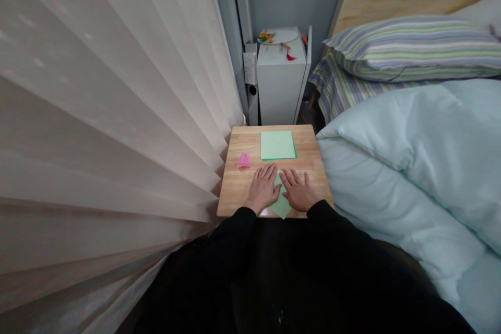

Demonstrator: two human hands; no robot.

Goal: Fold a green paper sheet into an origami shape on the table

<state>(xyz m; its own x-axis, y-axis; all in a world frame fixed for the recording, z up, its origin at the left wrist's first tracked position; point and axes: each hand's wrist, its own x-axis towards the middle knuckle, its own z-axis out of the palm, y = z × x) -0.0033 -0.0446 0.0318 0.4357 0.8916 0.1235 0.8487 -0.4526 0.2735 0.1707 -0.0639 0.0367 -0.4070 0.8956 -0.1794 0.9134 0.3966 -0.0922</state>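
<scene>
Wooden table [235, 188], left hand [263, 189], right hand [300, 191] — both flat, outstretched, touching pointed green paper [282, 206]

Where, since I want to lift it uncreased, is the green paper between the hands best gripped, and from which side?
Probably by the near pointed corner of the green paper, pinched lightly from the person's side: it tapers, uncovered, to the near edge of the table, while left hand and right hand flank it farther up.
</scene>
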